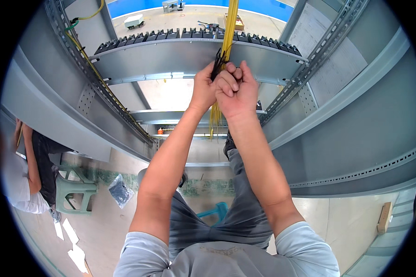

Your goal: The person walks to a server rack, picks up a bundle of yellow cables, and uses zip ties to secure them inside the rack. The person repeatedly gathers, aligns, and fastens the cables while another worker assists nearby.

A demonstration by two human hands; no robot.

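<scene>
A bundle of yellow wires (230, 34) hangs down in front of a metal cabinet frame, and its loose lower ends (216, 117) show under my hands. My left hand (202, 90) is closed at the left side of the bundle. A bunch of thin black cable ties (217, 63) sticks up out of its fingers. Close against it, my right hand (235, 90) has its palm turned up and its fingers curled in front of the wires. What lies between those fingers is hidden.
A metal crossbar (157, 57) with a row of black terminal parts spans the cabinet behind my hands. Slotted rails (305, 69) flank it. At left another person (25, 180) is beside a green stool (76, 189). A plastic bag (121, 190) and papers lie on the floor.
</scene>
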